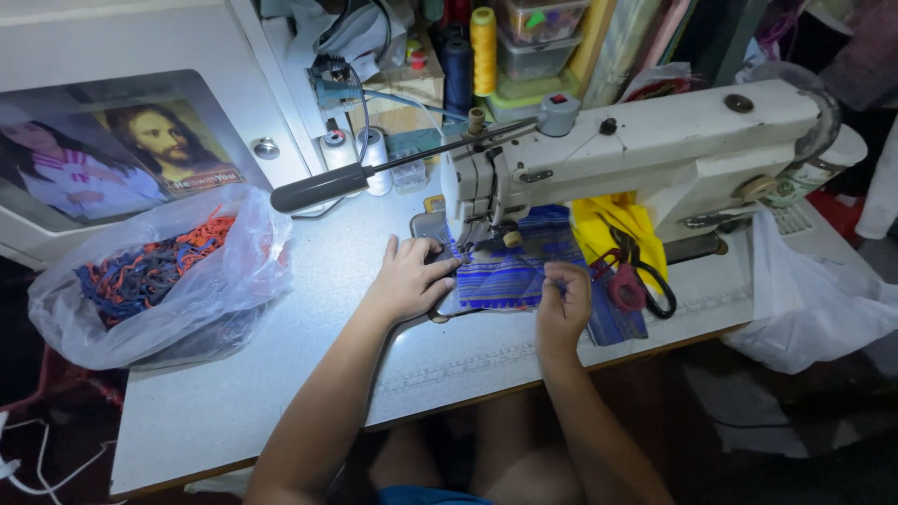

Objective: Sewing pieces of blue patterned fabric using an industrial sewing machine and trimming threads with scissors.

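Observation:
A blue patterned fabric piece (pixel 510 276) lies under the needle area of a white sewing machine (pixel 655 140). My left hand (pixel 412 276) rests flat on the fabric's left edge, fingers spread toward the presser foot. My right hand (pixel 563 304) pinches the fabric's near right part with curled fingers. Red-handled scissors (pixel 634 281) lie just right of my right hand, on yellow cloth (pixel 613 224).
A clear plastic bag (pixel 159 281) of orange and blue strips sits on the table's left. A white plastic bag (pixel 814 299) hangs at the right edge. Thread cones (pixel 482 47) and boxes stand behind the machine. A black handle (pixel 323 187) juts out left of the machine.

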